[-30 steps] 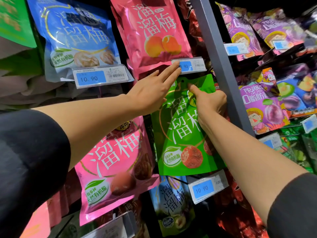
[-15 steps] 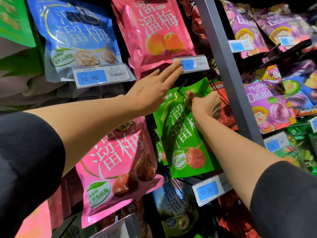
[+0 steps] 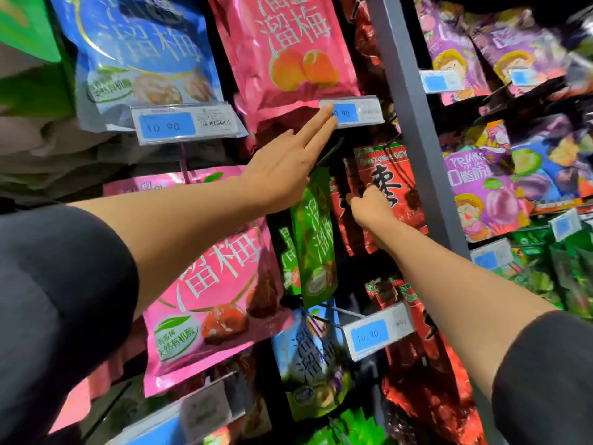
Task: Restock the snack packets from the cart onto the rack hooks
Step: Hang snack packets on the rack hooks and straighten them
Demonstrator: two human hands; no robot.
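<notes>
The left hand (image 3: 282, 175) is held flat and open, its fingers straight and together, with the fingertips (image 3: 329, 115) laid against the lower edge of a price tag (image 3: 351, 111) marked 10.90 and against the bottom of the pink apricot packet (image 3: 282, 56) hanging above. Nothing is gripped by this hand. The right hand (image 3: 369, 205) is reached deeper into the rack, beside the grey upright post (image 3: 414, 130), with its fingers curled; the grip appears closed, but whether a packet or a hook is held inside it cannot be told, since the fingers are turned away from the camera. Just left of the right hand, the green plum packet (image 3: 316, 239) is seen hanging edge-on from a dark hook arm (image 3: 327, 154), below the left palm and in front of further green packets. Red jujube packets (image 3: 388, 187) are hung directly behind the right hand. To the left, a large pink plum packet (image 3: 211, 300) is partly covered by the left forearm, and a blue packet (image 3: 144, 56) is hung above it with its own 10.90 tag (image 3: 184, 123). A second 10.90 tag (image 3: 378, 334) is seen below the green packet. Purple cartoon packets (image 3: 481, 194) are hung on the section right of the post. Dark sleeves cover both upper arms.
</notes>
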